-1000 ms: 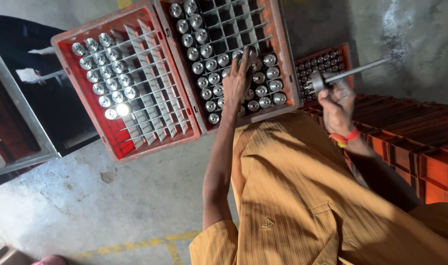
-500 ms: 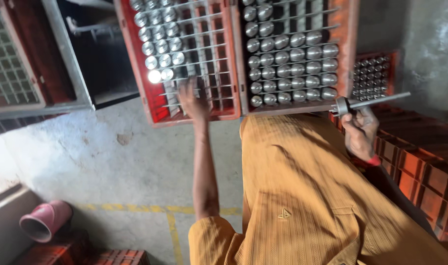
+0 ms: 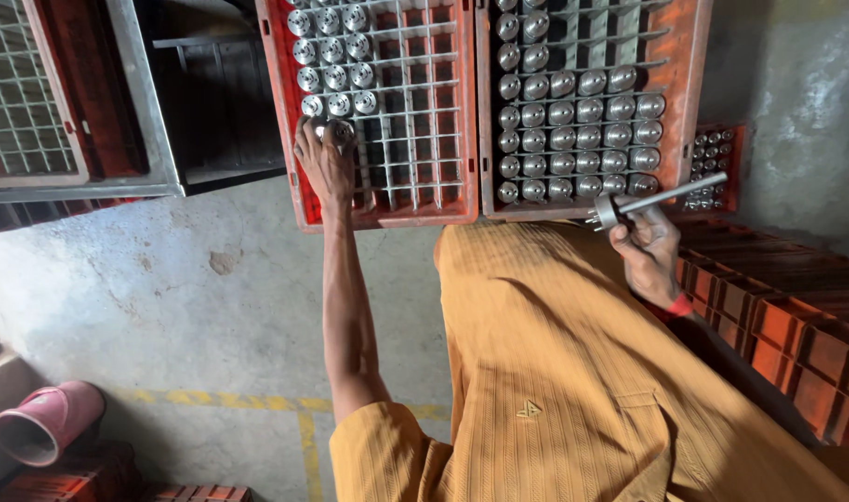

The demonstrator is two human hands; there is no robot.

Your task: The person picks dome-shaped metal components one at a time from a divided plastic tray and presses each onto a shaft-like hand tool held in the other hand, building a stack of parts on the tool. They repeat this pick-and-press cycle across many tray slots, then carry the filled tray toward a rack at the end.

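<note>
Since the frame half a second back, we note the left hand (image 3: pixel 324 160) has travelled leftward across the left red crate (image 3: pixel 285 112), from its middle cells to the near-left corner of the filled block, while the right hand has stayed out to the right with its tool.

We record two red crates side by side on the concrete floor (image 3: pixel 164 307). Both are divided by a grey grid. The left one holds round metal parts (image 3: pixel 330 51) in its far-left cells only, and the remaining cells show bare. The right red crate (image 3: pixel 689 93) carries a fuller block of the same parts (image 3: pixel 578 112).

Our left arm reaches straight ahead, and its hand lies on the nearest row of the left block, fingers curled over one shiny metal part (image 3: pixel 337 132). We cannot tell whether it is gripped or merely touched.

Our right hand (image 3: pixel 650 244) is closed round a slim metal rod tool (image 3: pixel 662 197) with a pronged head. Its long axis runs nearly level, tilted up to the right, hovering over the near-right corner of the right crate. That hand is well apart from the touched part, so the left is plainly nearer.
</note>
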